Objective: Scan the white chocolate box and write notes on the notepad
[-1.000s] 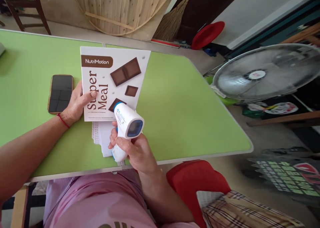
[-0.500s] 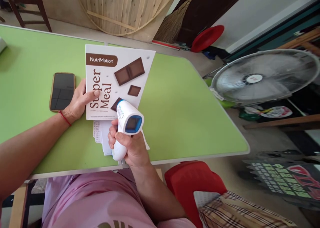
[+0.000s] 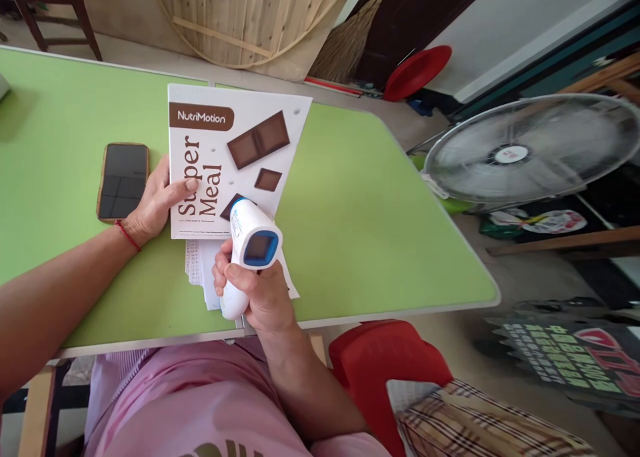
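My left hand (image 3: 159, 202) grips the left side of a white box (image 3: 250, 123) printed "NutriMotion Super Meal" with chocolate pieces; the thumb lies on its front and the other fingers are hidden behind. Closed around the handle of a white and blue infrared thermometer (image 3: 253, 227) is my right hand (image 3: 257, 287). The thermometer overlaps the box's lower right part, its dark screen facing me; whether it touches the box I cannot tell. Printed papers (image 3: 203, 270) lie on the table below the box, partly covered by it and by my right hand.
A smartphone (image 3: 123, 180) lies on the green table (image 3: 360, 230), left of the box. Beyond the table's right edge are a fan (image 3: 530, 153) and a red basin (image 3: 417, 73). A red plastic chair (image 3: 387, 363) stands near my right arm.
My right hand and the thermometer have shifted slightly left in view. The box appears tilted a little differently. Both hands keep their grips.
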### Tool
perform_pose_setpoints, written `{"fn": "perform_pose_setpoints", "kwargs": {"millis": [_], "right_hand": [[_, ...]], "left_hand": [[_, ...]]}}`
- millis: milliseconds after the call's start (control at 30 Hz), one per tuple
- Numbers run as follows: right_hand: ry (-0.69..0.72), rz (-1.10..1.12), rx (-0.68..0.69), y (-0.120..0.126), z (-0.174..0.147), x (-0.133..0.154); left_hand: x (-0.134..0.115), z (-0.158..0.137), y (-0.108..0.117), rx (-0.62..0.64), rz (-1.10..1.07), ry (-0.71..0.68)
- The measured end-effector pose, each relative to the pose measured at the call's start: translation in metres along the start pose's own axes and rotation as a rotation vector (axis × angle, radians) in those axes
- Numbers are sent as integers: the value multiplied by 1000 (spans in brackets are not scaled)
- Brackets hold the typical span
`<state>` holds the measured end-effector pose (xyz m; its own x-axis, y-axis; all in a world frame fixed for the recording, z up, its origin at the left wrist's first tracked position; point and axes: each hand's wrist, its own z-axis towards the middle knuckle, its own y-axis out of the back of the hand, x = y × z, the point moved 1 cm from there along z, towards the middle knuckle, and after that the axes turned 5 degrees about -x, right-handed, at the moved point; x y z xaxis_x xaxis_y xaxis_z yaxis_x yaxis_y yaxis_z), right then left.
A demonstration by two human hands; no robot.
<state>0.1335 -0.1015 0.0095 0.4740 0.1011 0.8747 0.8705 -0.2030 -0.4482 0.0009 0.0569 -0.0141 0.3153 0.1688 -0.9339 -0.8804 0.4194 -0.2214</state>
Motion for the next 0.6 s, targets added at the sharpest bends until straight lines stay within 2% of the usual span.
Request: {"fn": "perform_pose_setpoints", "kwargs": {"millis": [600], "right_hand": [[5,16,-57,0,1,-5]], "left_hand": [[0,0,0,22,4,-16]]}}
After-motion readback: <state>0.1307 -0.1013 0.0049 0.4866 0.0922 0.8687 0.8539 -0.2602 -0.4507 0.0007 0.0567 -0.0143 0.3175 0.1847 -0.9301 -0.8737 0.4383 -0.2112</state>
